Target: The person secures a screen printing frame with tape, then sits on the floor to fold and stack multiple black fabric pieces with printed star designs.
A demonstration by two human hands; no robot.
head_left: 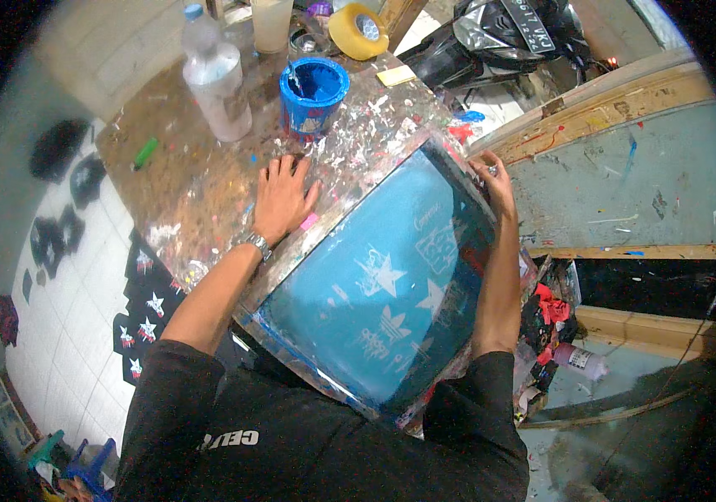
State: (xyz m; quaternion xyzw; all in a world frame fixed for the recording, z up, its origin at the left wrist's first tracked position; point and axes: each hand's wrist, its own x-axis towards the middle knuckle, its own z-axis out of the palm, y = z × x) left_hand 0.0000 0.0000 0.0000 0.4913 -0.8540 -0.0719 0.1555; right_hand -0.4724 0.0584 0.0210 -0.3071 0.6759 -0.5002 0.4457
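Observation:
A silk-screen frame [375, 276] with blue mesh and pale star, logo and lettering designs lies tilted between my body and the paint-stained wooden table [199, 176]. My left hand [284, 199], with a metal watch [255, 244] at its wrist, rests flat on the tabletop, fingers spread, just left of the frame. At the frame's far right edge, my right hand [496, 186] is closed, fingers curled against that edge; its fingertips are partly hidden. Beyond my left hand stands a blue paint pot [309, 113] with a stirrer [294, 77] in it.
A cloudy plastic bottle [220, 92], a tape roll [360, 32] and a green marker-like stick [145, 153] are on the table. Dark printed fabric pieces [136, 326] lie left on the tiled floor. A motorbike [500, 42] stands behind; rags [552, 305] and a bottle [582, 361] lie at right.

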